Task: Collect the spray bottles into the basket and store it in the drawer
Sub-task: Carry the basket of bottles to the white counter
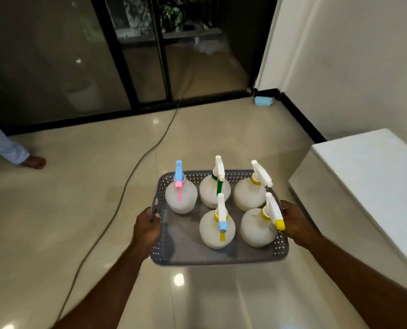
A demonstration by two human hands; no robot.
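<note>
I carry the basket (218, 257) level, left hand (148, 227) and right hand (295, 225) gripping its handles; five bottles (216, 230) upright; no tipping.

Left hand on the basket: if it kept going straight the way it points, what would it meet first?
Probably the pink-trigger bottle: the left hand holds the basket side handle, pointing inward and forward; depth is uncertain.
</note>
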